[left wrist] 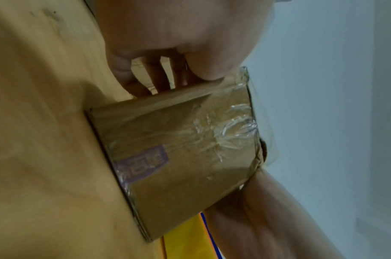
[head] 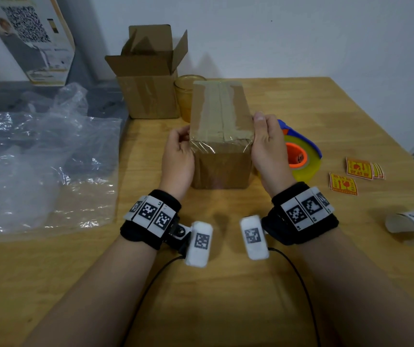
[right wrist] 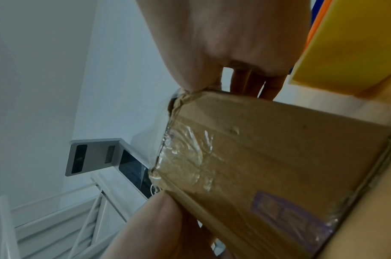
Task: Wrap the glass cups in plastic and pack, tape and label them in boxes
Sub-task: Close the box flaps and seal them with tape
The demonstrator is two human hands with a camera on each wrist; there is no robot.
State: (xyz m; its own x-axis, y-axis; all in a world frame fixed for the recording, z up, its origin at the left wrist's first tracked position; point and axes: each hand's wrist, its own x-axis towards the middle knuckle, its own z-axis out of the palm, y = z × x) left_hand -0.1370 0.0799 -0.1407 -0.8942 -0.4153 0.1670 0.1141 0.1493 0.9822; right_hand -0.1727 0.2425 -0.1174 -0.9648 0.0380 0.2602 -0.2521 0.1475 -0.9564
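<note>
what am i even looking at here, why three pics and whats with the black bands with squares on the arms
No machine here: a person is packing boxes by hand. The big picture comes from a camera on the head; the other two come from cameras strapped to each wrist, looking along the fingers. The black bands carry those cameras and printed marker squares.

The left hand and right hand press against opposite sides of a closed brown cardboard box sealed with clear tape, standing on the wooden table. Around it lie crinkled clear plastic sheets, an open brown cardboard box, a yellowish glass cup, a blue and orange tape dispenser and red-and-yellow warning stickers.
</note>
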